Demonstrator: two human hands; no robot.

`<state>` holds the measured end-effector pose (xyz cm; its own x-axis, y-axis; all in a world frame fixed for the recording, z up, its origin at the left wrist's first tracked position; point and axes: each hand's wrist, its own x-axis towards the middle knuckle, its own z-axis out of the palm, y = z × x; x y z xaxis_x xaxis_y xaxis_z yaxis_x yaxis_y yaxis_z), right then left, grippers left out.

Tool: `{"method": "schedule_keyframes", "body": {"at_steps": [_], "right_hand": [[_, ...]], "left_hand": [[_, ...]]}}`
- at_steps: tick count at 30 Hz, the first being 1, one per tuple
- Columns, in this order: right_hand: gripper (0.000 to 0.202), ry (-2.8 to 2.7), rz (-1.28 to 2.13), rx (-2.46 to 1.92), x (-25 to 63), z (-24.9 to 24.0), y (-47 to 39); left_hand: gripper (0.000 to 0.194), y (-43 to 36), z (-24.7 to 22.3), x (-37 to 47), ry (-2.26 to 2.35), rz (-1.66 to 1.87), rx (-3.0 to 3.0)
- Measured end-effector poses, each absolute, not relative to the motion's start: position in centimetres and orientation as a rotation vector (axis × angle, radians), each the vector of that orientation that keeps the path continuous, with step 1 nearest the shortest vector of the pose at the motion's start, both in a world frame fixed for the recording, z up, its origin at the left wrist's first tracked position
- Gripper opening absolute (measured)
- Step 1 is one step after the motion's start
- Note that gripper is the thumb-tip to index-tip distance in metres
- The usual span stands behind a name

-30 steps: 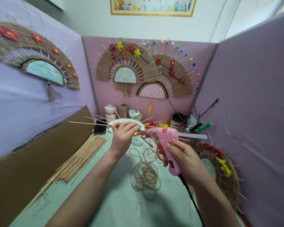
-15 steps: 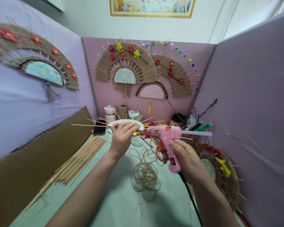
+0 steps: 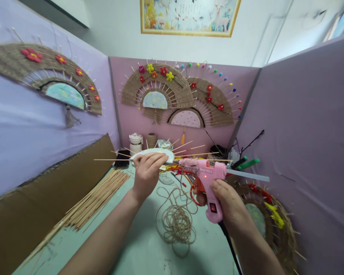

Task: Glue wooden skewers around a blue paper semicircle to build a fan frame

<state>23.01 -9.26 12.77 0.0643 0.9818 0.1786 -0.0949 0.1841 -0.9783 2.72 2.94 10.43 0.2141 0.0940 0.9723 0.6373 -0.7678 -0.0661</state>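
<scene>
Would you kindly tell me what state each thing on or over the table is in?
Glue gun: gripped in the right hand, indicator light lit.
Glue stick: partly inserted.
Half-round piece: held by the left hand, sticks fanned out.
Twine: loosely coiled.
Loose sticks: lying in a pile.
White jar: lid on.

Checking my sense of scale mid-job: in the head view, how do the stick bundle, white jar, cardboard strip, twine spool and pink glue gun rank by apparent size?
Largest to smallest:
1. Cardboard strip
2. Stick bundle
3. Pink glue gun
4. White jar
5. Twine spool
</scene>
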Motion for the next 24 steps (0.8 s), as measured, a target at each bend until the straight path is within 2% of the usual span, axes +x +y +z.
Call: {"method": "schedule_keyframes", "body": {"at_steps": [10, 16, 24], "right_hand": [[0.039, -1.090, 1.110, -0.946, 22.4, 13.2, -9.9], [0.044, -1.055, 1.092, -0.963, 22.5, 12.9, -9.6], [0.041, -0.983, 1.063, -1.037, 21.9, 13.5, -10.5]], "left_hand": [[0.033, 2.5, 10.7, 2.6, -0.661, -1.622, -2.031], [0.034, 2.5, 10.7, 2.5, -0.656, -1.627, -2.026], [0.035, 2.6, 10.6, 2.6, -0.653, -1.647, -2.027]]}}
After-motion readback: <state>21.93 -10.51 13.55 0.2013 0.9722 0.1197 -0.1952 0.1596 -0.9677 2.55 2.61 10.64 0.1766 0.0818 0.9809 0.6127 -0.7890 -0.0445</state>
